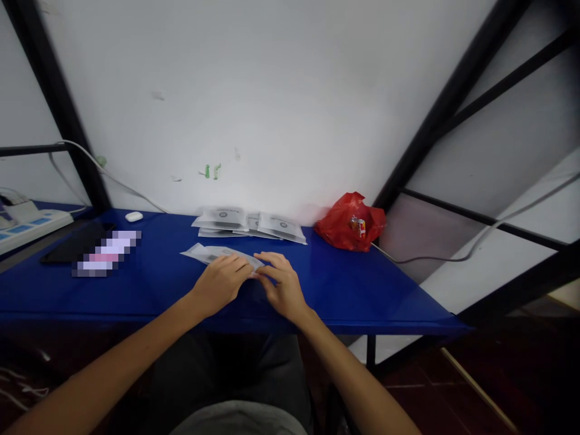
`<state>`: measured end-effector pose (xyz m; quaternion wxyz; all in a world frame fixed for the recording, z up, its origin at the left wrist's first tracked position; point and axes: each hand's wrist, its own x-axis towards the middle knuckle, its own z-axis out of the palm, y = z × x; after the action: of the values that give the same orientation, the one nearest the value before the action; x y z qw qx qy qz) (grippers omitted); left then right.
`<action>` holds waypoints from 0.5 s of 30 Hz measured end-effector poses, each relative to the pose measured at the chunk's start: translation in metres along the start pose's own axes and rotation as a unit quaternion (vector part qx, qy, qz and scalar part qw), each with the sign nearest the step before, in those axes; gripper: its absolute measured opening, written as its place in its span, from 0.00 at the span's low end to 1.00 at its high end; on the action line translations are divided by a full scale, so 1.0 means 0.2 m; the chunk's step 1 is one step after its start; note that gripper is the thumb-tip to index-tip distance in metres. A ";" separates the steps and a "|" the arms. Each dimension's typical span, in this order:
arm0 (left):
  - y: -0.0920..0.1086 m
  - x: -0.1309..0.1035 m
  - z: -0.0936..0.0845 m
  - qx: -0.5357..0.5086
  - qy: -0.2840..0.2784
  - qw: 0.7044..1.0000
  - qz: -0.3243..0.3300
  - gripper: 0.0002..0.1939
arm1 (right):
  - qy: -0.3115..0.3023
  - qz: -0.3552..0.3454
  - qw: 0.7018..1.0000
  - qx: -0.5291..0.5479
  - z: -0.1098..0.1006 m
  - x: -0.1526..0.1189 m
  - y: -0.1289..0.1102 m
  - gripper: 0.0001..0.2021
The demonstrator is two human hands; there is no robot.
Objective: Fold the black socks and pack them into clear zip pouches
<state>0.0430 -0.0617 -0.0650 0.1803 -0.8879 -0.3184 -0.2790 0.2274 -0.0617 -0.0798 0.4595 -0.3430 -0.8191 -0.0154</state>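
Clearly, the packet lies just below the centre of the frame, a thin pale sleeve slanting under both hands. The right grip seems to pinch its right end between thumb and fingers; the left hand lays its fingers together over the near edge, its thumb hidden, so I cannot tell whether it pinches too. Such thin stuff probably creases easily, so the right hand does best with light, even pressure, while the left steadies the packet flat and square. Beneath is the glossy blue table. Beyond, similar packets overlap by the white wall, left of a crumpled red bag. A power strip sits at far left; black bars slant down at upper right.
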 end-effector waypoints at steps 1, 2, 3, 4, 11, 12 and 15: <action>-0.01 -0.01 0.00 0.012 -0.005 1.000 -0.002 0.11 | -0.006 0.000 1.000 -0.005 0.00 0.00 0.00 0.06; -0.02 -0.02 0.00 0.022 -0.010 1.000 -0.007 0.10 | -0.013 0.001 1.000 -0.010 0.00 0.00 0.01 0.06; -0.04 -0.03 0.01 0.032 -0.014 0.999 -0.013 0.10 | -0.021 0.003 1.000 -0.015 0.00 0.00 0.01 0.06; -0.05 -0.04 0.01 0.041 -0.018 0.999 -0.017 0.09 | -0.030 0.005 0.999 -0.021 -0.01 0.00 0.02 0.06; -0.26 -0.17 0.03 0.096 -0.055 0.991 -0.070 0.10 | -0.059 0.023 0.994 -0.087 -0.04 -0.04 0.17 0.07; -0.29 -0.19 0.03 0.105 -0.061 0.989 -0.082 0.10 | -0.057 0.029 0.993 -0.096 -0.05 -0.05 0.20 0.08; -0.36 -0.24 0.03 0.115 -0.088 0.984 -0.105 0.11 | -0.055 0.047 0.991 -0.116 -0.07 -0.06 0.27 0.08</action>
<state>-0.0328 -0.0291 -0.0881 0.2224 -0.8439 -0.4545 -0.1783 0.2731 -0.0309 -0.0959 0.3707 -0.4328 -0.8188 -0.0697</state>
